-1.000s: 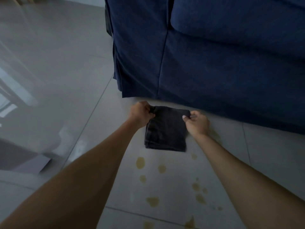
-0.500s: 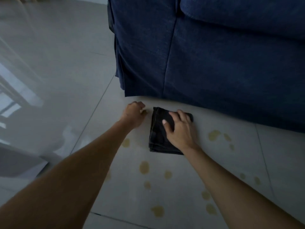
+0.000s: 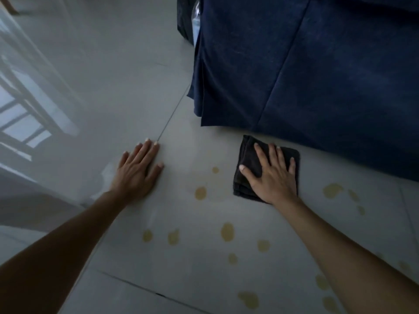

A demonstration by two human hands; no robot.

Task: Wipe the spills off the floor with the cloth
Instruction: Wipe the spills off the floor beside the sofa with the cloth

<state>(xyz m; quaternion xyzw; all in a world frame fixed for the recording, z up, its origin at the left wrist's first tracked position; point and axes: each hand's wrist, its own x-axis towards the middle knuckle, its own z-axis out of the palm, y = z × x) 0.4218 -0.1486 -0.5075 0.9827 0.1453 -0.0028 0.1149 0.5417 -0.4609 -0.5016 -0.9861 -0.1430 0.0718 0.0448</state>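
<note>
Folded black cloth (image 3: 249, 168) flat on the floor (image 3: 127, 82), just below the blue sofa skirt (image 3: 294, 75). Right hand (image 3: 273, 177) lies spread on top, palm down, fingers splayed, not pinching. Left hand (image 3: 138, 173) flat on bare tile, well apart to the left. Yellow spills (image 3: 227, 232) dot the tile between and below the hands, more to the cloth's right. Sofa blocks upward travel. Anything under the cloth is hidden.

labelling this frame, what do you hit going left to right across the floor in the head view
window reflection → left hand flat on the floor → yellow spot → dark cloth under the right hand → larger yellow spot
</note>
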